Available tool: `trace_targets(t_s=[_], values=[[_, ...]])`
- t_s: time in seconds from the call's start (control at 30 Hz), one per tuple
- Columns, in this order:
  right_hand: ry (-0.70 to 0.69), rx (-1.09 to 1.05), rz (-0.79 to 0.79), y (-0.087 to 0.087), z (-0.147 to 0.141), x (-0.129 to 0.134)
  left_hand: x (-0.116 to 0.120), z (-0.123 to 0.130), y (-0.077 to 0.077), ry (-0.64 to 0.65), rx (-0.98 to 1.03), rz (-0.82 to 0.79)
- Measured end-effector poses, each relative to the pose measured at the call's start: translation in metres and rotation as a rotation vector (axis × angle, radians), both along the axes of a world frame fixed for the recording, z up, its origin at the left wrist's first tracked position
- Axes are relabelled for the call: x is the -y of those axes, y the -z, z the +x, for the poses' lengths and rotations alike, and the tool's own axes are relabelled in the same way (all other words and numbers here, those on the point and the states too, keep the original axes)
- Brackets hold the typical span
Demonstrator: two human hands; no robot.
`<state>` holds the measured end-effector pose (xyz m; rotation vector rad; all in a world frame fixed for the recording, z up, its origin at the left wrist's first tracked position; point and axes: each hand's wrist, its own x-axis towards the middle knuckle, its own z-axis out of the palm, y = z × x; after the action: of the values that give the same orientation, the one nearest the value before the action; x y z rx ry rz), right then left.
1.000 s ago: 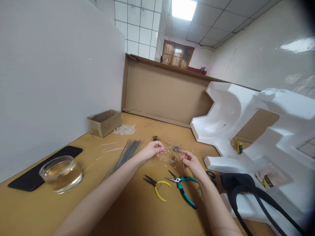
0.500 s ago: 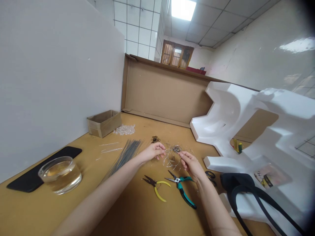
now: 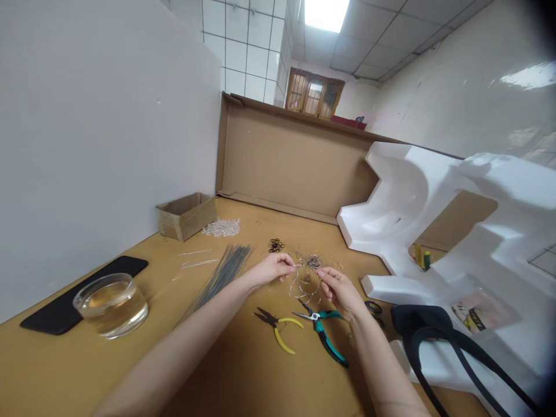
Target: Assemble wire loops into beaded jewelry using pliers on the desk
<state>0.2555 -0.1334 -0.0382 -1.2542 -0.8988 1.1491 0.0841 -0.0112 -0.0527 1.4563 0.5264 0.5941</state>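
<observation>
My left hand is closed in a pinch on a thin silvery wire, just below a small pile of black rings. To its right, my right hand pinches the same wire piece from the other side. Between and behind the hands lies a tangle of silvery wire, with loops reaching down toward the pliers. Yellow-handled pliers and teal-handled pliers lie below the hands, their jaws pointing up and left. A bundle of straight grey wires is left of my left hand.
At the left are a glass bowl of liquid, a black flat pad, a cardboard box and clear beads. White foam, black scissors and a black strapped object stand right. A cardboard wall rises behind.
The view has shifted slightly. Both hands stay pinched in nearly the same place, with my left hand a touch farther from the wire tangle's left edge.
</observation>
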Motion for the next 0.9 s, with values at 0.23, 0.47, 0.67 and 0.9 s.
trace_targets(t_s=[0.23,0.47,0.67,0.9], values=[[-0.023,-0.04,-0.01,-0.0032,0.0012,0.0013,0.0004,-0.0002,-0.0017,0.044,0.017,-0.032],[-0.039,-0.058,-0.008,-0.0058,0.002,0.0026,0.0001,-0.0005,-0.0011,0.068,0.036,-0.065],[-0.041,-0.052,-0.007,-0.006,0.0015,0.0026,0.002,0.0002,-0.0006,0.087,0.037,-0.14],[-0.042,-0.051,-0.007,-0.0051,0.0017,0.0025,0.0045,-0.0002,-0.0016,0.055,0.013,-0.226]])
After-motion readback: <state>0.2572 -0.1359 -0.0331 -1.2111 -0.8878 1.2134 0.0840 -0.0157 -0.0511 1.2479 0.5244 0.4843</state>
